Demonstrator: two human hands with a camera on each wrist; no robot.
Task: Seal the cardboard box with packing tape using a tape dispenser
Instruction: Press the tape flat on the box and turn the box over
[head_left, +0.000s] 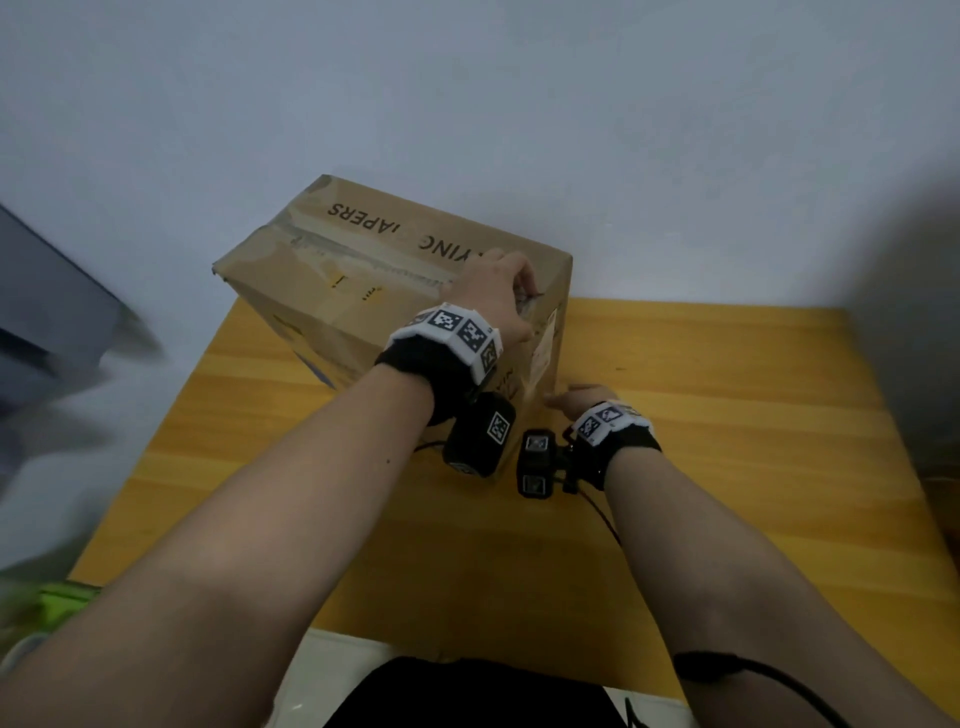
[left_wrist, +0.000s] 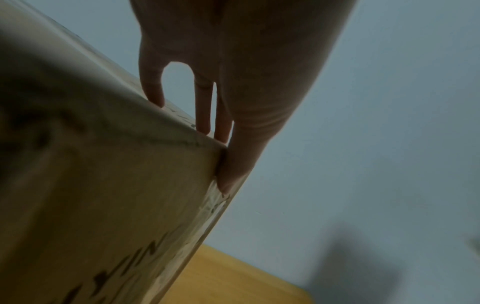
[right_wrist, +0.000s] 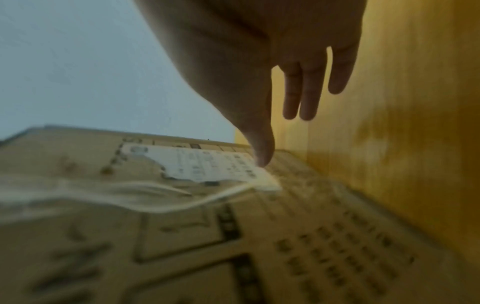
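A brown cardboard box (head_left: 363, 291) with black print stands on the yellow wooden table (head_left: 727, 415), its top flaps down with old torn tape along the seam. My left hand (head_left: 498, 291) rests on the box's near right top corner. Its fingers (left_wrist: 202, 107) lie fairly straight on the top and its thumb (left_wrist: 233, 164) presses the side face. My right hand (head_left: 576, 397) is low at the box's bottom right corner, fingers (right_wrist: 301, 92) extended over the table. Its thumb tip (right_wrist: 262, 156) touches the side by a white label (right_wrist: 202, 164). No tape dispenser is in view.
A pale wall rises directly behind the box. A grey object (head_left: 47, 312) sits off the table's left, blurred, with something green (head_left: 62, 597) at the lower left. A wrinkled strip of old tape (right_wrist: 155, 191) stands loose on the box side. Bare tabletop stretches right of the box.
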